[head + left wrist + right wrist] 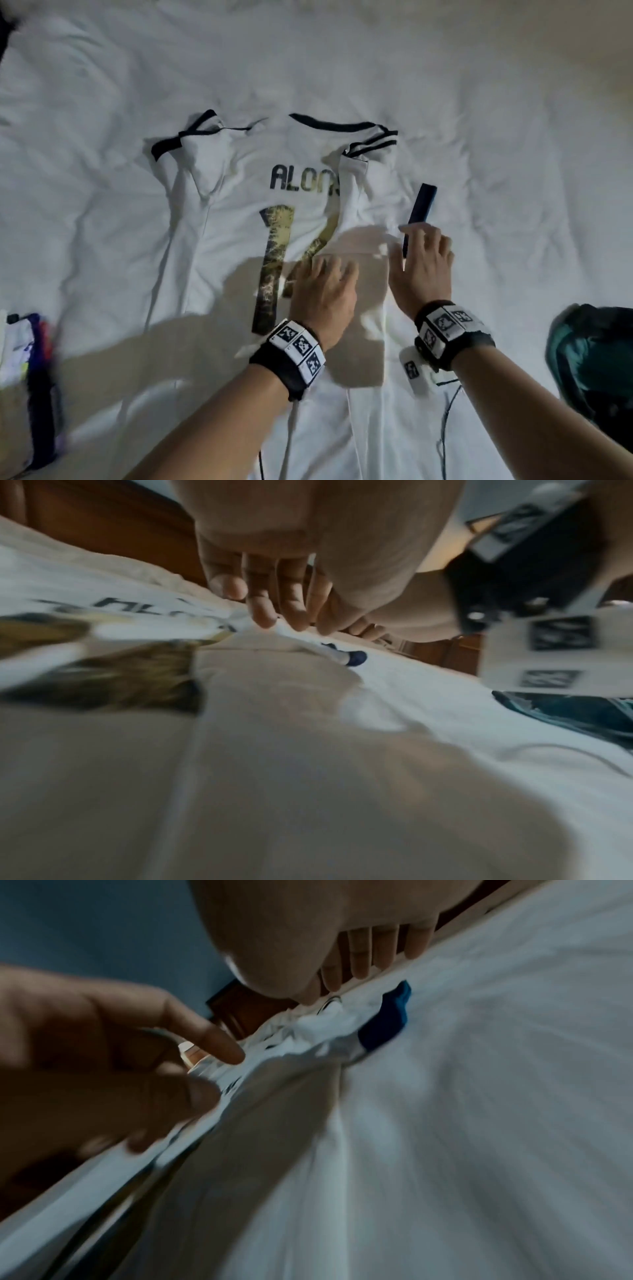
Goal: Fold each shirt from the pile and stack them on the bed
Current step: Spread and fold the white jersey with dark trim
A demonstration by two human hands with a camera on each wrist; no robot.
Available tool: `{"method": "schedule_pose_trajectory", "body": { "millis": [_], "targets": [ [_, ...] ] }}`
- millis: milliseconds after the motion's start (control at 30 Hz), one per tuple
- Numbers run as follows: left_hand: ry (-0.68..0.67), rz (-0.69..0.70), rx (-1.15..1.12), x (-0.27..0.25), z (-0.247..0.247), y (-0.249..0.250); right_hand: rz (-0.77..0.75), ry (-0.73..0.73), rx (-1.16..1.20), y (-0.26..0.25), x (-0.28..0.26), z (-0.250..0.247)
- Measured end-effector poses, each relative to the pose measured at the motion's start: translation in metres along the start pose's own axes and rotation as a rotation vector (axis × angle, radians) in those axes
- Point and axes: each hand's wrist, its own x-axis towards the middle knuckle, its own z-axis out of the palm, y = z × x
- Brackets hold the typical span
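While our left hand (322, 291) lies spread on the white jersey (239, 212) at centre frame, our right hand (423, 263), fingers straight beside the navy sleeve cuff (419, 212), could drag the folded sleeve crooked.

Bed (513, 102): covered by a rumpled white sheet that fills the head view.
Centre: a white jersey (239, 205) lies back up and spread flat on the sheet, dark-trimmed collar at the far end, hem at the near end; its right side is turned in over the back.
Near left: a stack of folded shirts (24, 356) rests on the sheet, well apart from the jersey.
Near right: a dark green garment (596, 366) lies bunched at the edge.
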Motion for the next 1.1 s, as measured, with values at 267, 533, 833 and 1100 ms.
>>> {"method": "schedule_pose_trajectory", "body": {
  "millis": [267,533,833,1100],
  "targets": [
    [-0.277,0.055,0.094,0.071,0.020,0.030,0.108,-0.221,-0.080,0.015,0.116,-0.004],
    [0.054,-0.106,-0.252,0.077,0.020,0.013,0.194,-0.259,-0.237,0.021,0.134,-0.003],
    [0.285,-0.808,-1.381,0.050,-0.036,-0.022,0.454,0.065,0.661,-0.038,0.050,-0.015],
    [0.205,-0.953,-1.285,0.036,-0.008,-0.063,0.759,-0.053,0.741,-0.040,-0.007,0.021]
  ]
}}
